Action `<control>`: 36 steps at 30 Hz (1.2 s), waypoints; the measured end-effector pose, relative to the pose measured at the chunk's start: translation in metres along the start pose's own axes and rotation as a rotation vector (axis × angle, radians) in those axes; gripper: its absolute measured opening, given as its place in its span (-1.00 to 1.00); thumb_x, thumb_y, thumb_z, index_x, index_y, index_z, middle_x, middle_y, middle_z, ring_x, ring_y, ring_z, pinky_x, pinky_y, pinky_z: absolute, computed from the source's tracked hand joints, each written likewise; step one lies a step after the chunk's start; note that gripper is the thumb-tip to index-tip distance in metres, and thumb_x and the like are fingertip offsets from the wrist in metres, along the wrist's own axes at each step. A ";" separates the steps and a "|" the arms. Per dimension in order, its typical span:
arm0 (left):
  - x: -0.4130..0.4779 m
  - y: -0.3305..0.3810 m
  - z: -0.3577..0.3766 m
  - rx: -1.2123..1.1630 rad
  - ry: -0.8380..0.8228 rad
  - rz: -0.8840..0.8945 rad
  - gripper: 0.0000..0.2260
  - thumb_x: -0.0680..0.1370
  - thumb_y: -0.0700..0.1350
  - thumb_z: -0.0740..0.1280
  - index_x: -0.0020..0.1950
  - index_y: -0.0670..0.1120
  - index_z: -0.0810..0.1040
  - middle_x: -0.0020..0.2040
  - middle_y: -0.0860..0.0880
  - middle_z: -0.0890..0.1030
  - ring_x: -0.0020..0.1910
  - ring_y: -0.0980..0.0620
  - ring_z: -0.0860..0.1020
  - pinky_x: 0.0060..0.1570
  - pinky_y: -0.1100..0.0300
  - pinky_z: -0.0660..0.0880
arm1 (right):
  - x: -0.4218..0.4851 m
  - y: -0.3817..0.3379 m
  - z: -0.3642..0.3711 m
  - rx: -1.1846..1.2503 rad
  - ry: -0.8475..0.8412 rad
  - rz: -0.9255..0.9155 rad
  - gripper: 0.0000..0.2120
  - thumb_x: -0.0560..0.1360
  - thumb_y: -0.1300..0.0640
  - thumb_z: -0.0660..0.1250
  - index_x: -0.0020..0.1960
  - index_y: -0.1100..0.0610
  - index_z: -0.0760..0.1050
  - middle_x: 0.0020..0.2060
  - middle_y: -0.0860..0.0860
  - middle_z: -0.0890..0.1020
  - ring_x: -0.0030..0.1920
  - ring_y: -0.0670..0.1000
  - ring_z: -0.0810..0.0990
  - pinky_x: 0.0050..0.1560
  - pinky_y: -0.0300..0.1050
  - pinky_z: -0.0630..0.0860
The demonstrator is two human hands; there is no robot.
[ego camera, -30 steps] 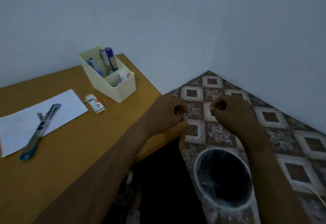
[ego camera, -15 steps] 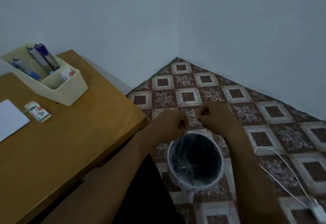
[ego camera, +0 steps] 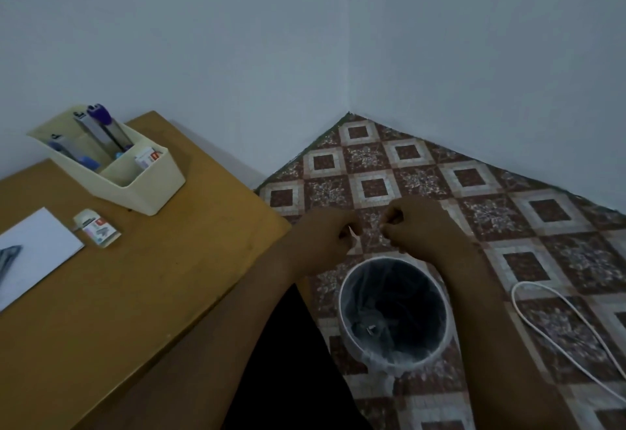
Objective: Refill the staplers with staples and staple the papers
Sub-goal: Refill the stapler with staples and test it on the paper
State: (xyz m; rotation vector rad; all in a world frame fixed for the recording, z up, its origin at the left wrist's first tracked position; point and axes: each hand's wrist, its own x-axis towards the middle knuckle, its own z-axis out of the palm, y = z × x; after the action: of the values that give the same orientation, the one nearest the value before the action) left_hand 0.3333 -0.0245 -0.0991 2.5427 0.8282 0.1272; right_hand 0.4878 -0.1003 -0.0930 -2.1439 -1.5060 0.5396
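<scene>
Your left hand [ego camera: 325,239] pinches a tiny white bit [ego camera: 353,233], I cannot tell what your curled right hand [ego camera: 420,229] holds, and dropped from past the rim the bit may miss the bin [ego camera: 341,300] at 6 o'clock.

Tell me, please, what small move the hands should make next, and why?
Probably open the fingers and let the pale bit fall: the left hand and right hand appear to pinch it just above the lined bin.

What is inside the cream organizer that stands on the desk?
In the organizer, the rear compartment holds three staplers standing on end. The front compartment holds a small staple box. The walls hide their lower parts and anything beneath them.
</scene>
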 end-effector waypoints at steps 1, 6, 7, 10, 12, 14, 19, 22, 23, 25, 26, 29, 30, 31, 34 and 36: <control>-0.004 -0.004 -0.006 -0.001 0.025 -0.013 -0.81 0.59 -0.22 0.26 0.16 -0.10 0.58 -0.01 -0.02 0.62 -0.20 0.16 0.44 -0.25 0.42 0.31 | 0.002 -0.006 0.001 -0.004 -0.010 -0.015 -0.84 0.48 0.26 0.27 -0.17 0.31 0.59 -0.29 0.13 0.63 -0.27 0.06 0.60 -0.21 -0.03 0.58; -0.032 -0.018 -0.049 -0.006 0.157 -0.075 -0.87 0.57 -0.17 0.31 0.06 -0.08 0.62 -0.17 0.08 0.58 -0.26 0.20 0.48 -0.28 0.46 0.37 | 0.009 -0.053 0.003 0.018 -0.068 -0.129 -0.86 0.50 0.23 0.28 -0.14 0.23 0.59 -0.27 0.09 0.63 -0.26 0.02 0.60 -0.22 -0.11 0.59; -0.041 -0.022 -0.060 -0.021 0.185 -0.100 -0.89 0.56 -0.17 0.32 0.03 -0.09 0.63 -0.20 0.11 0.58 -0.26 0.21 0.51 -0.26 0.40 0.42 | 0.010 -0.067 0.005 0.029 -0.078 -0.176 -0.86 0.51 0.22 0.27 -0.14 0.23 0.59 -0.27 0.07 0.62 -0.27 0.00 0.59 -0.25 -0.14 0.57; -0.076 -0.041 -0.090 -0.084 0.267 -0.172 -0.92 0.57 -0.13 0.33 -0.03 -0.07 0.63 -0.26 0.11 0.62 -0.30 0.19 0.57 -0.21 0.23 0.52 | 0.017 -0.116 0.019 0.035 -0.107 -0.325 -0.85 0.51 0.21 0.26 -0.12 0.22 0.59 -0.24 0.05 0.62 -0.24 0.01 0.58 -0.21 -0.12 0.55; -0.099 -0.059 -0.106 -0.099 0.312 -0.233 -0.93 0.56 -0.12 0.34 -0.07 -0.02 0.63 -0.27 0.10 0.63 -0.31 0.19 0.57 -0.21 0.19 0.53 | 0.020 -0.150 0.031 0.054 -0.131 -0.413 -0.87 0.51 0.20 0.28 -0.10 0.21 0.58 -0.26 0.02 0.58 -0.22 0.02 0.57 -0.16 -0.10 0.54; -0.129 -0.079 -0.120 -0.129 0.379 -0.296 -0.90 0.56 -0.14 0.35 -0.11 0.02 0.63 -0.28 0.10 0.63 -0.33 0.19 0.56 -0.23 0.19 0.52 | 0.022 -0.186 0.051 0.048 -0.156 -0.506 -0.90 0.50 0.19 0.29 -0.10 0.17 0.58 -0.29 -0.01 0.55 -0.27 -0.01 0.54 -0.22 -0.15 0.51; -0.204 -0.128 -0.137 -0.108 0.535 -0.465 -0.92 0.54 -0.10 0.37 -0.12 0.00 0.64 -0.30 0.08 0.63 -0.32 0.14 0.56 -0.22 0.12 0.52 | 0.021 -0.259 0.106 0.051 -0.199 -0.698 -0.88 0.47 0.20 0.28 -0.14 0.16 0.60 -0.23 0.01 0.60 -0.20 -0.04 0.54 -0.18 -0.22 0.49; -0.254 -0.166 -0.143 -0.099 0.656 -0.617 -0.90 0.53 -0.08 0.38 -0.18 0.07 0.61 -0.29 0.13 0.61 -0.30 0.20 0.54 -0.28 0.30 0.43 | 0.027 -0.299 0.145 0.061 -0.208 -0.798 -0.89 0.46 0.25 0.29 -0.16 0.20 0.60 -0.17 0.06 0.64 -0.14 -0.01 0.56 -0.08 -0.22 0.47; -0.266 -0.176 -0.143 -0.083 0.690 -0.674 -0.90 0.53 -0.07 0.37 -0.19 0.08 0.60 -0.27 0.16 0.60 -0.28 0.23 0.53 -0.30 0.38 0.37 | 0.030 -0.308 0.156 0.066 -0.207 -0.820 -0.90 0.45 0.26 0.30 -0.16 0.20 0.60 -0.18 0.07 0.64 -0.17 -0.01 0.56 -0.10 -0.20 0.49; -0.290 -0.198 -0.142 -0.020 0.742 -0.794 -0.94 0.53 -0.01 0.36 -0.14 0.08 0.59 -0.20 0.19 0.59 -0.25 0.27 0.50 -0.32 0.45 0.28 | 0.039 -0.325 0.181 0.060 -0.203 -0.846 -0.93 0.43 0.27 0.33 -0.14 0.19 0.60 -0.18 0.06 0.64 -0.19 -0.01 0.56 -0.12 -0.17 0.52; -0.299 -0.208 -0.141 0.024 0.768 -0.843 -0.95 0.51 0.03 0.37 -0.09 0.08 0.58 -0.14 0.19 0.58 -0.24 0.27 0.49 -0.32 0.44 0.27 | 0.043 -0.331 0.191 0.045 -0.198 -0.845 -0.94 0.44 0.27 0.34 -0.12 0.18 0.59 -0.17 0.06 0.64 -0.18 -0.01 0.56 -0.13 -0.19 0.51; -0.316 -0.228 -0.135 0.093 0.823 -0.954 -0.67 0.41 0.21 0.42 0.07 0.07 0.53 -0.03 0.15 0.54 -0.24 0.25 0.45 -0.31 0.34 0.32 | 0.059 -0.342 0.214 -0.044 -0.190 -0.850 -0.91 0.43 0.27 0.33 -0.07 0.17 0.54 -0.11 0.07 0.59 -0.16 0.00 0.51 -0.16 -0.21 0.41; -0.318 -0.230 -0.132 0.085 0.804 -0.993 -0.56 0.37 0.26 0.42 0.12 0.05 0.51 -0.01 0.14 0.55 -0.23 0.21 0.46 -0.29 0.28 0.35 | 0.064 -0.344 0.219 -0.094 -0.192 -0.855 -0.89 0.43 0.27 0.33 -0.05 0.16 0.53 -0.09 0.06 0.56 -0.15 -0.01 0.48 -0.15 -0.21 0.36; -0.318 -0.232 -0.130 0.070 0.766 -1.042 -0.48 0.34 0.30 0.42 0.17 0.04 0.49 0.02 0.12 0.55 -0.19 0.18 0.48 -0.26 0.23 0.39 | 0.069 -0.347 0.223 -0.152 -0.196 -0.853 -0.88 0.42 0.28 0.33 -0.05 0.15 0.51 -0.07 0.05 0.53 -0.14 -0.02 0.44 -0.14 -0.21 0.33; -0.316 -0.239 -0.122 0.071 0.645 -1.128 -0.39 0.29 0.37 0.41 0.21 0.05 0.47 0.09 0.09 0.55 -0.05 0.10 0.51 -0.12 0.13 0.49 | 0.081 -0.351 0.231 -0.281 -0.162 -0.855 -0.89 0.42 0.25 0.33 -0.08 0.11 0.46 -0.04 0.05 0.49 -0.11 -0.01 0.42 -0.08 -0.13 0.41; -0.312 -0.242 -0.119 0.106 0.600 -1.105 -0.48 0.33 0.34 0.41 0.14 0.05 0.51 0.06 0.08 0.54 -0.03 0.09 0.50 -0.11 0.13 0.49 | 0.087 -0.352 0.232 -0.335 -0.160 -0.858 -0.88 0.45 0.17 0.32 -0.01 0.10 0.48 -0.02 0.04 0.50 -0.05 0.03 0.44 0.01 -0.04 0.47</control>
State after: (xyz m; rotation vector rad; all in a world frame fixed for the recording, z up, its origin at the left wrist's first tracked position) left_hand -0.0774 0.0151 -0.0864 1.7633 2.3554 0.4868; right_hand 0.1177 0.1190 -0.0839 -1.4372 -2.5168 0.1497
